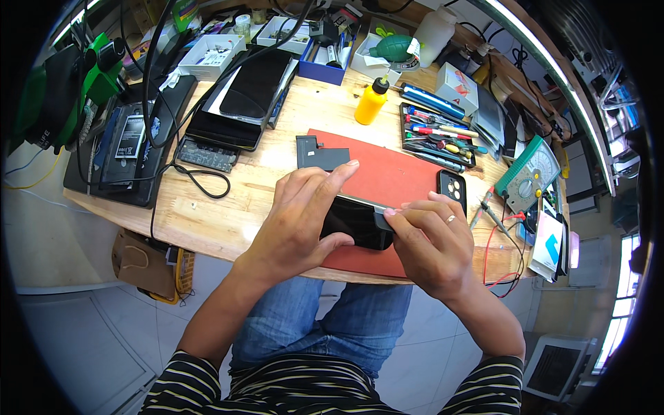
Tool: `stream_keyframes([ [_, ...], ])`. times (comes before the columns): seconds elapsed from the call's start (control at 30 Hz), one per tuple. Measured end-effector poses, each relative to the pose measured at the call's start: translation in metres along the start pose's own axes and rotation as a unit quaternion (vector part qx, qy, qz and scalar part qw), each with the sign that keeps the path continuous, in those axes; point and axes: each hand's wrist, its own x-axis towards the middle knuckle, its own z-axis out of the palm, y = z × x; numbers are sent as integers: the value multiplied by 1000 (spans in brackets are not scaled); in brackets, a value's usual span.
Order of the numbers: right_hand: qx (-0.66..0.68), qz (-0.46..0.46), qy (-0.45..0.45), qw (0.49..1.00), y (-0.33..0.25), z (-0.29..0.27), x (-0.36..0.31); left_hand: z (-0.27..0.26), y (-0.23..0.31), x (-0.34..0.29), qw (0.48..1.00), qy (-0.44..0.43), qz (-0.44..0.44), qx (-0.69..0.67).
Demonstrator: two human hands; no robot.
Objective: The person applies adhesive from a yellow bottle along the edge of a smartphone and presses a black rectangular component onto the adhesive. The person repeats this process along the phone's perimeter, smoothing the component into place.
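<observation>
A phone with a glossy black screen (349, 228) is held tilted above a red mat (387, 166), close to the bench's front edge. My left hand (294, 218) grips its left end, thumb along the near side and fingers over the far edge. At the phone's right end, my right hand (436, 242), with a ring on one finger, is closed on the corner. A small dark grey flat piece (382, 220) shows by the right fingertips; I cannot make out what it is. Past the phone, a flat black phone battery (321, 158) lies on the mat's far left corner.
A black phone case (452, 185) lies right of the mat. Farther back are a yellow bottle (371, 102) and a tool tray (439, 138). A green analog multimeter (529, 176) with leads stands right. Stacked devices (242, 97) and a loose black cable (207, 181) occupy the left.
</observation>
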Motion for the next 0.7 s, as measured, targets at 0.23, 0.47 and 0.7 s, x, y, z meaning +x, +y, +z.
stream_keyframes([
  [0.23,35,28,-20,999,0,-7,-5,-2,5,-1,1000,5,-13,27],
  [0.47,127,60,-40,989,-6,-18,-11,2,22,-4,994,32,-30,100],
  [0.7,89,3,0,996,-8,-13,-15,11,26,-1,994,64,-20,88],
])
